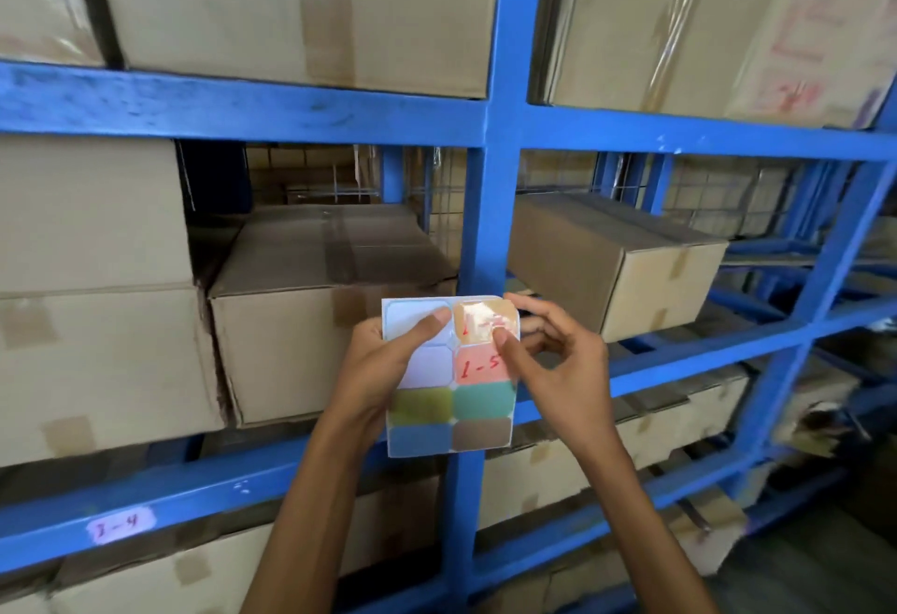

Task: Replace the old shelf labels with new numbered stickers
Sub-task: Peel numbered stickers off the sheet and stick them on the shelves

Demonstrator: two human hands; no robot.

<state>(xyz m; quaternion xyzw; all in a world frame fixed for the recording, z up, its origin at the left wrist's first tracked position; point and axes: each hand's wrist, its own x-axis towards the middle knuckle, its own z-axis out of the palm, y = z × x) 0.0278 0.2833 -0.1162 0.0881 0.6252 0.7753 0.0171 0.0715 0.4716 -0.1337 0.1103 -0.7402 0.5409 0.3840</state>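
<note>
We hold the sticker sheet (449, 412) up in front of the blue shelf upright (478, 205), about level with the cardboard boxes (310, 322) on the middle tier. Our left hand (383, 361) grips its left edge, thumb laid across a blank cell on the face and fingers behind. Our right hand (558, 351) pinches at the top-right cell, the thumb pressing on the lower corner of the tan sticker (478, 317), which carries red writing and a pale crumpled patch; the fingers curl behind the sheet's edge. Just below it sits a pink sticker (478, 366) marked "1-5", with green, teal, blue and brown ones under that. The sheet looks thin, light and floppy, so we judge it needs support from behind while a corner is lifted. A sticker will likely curl and cling to itself or to skin, so it is best taken by one corner and peeled slowly. An old label (120, 523) reading "3-4" stays stuck to the lower beam, well to the left of both hands.
</note>
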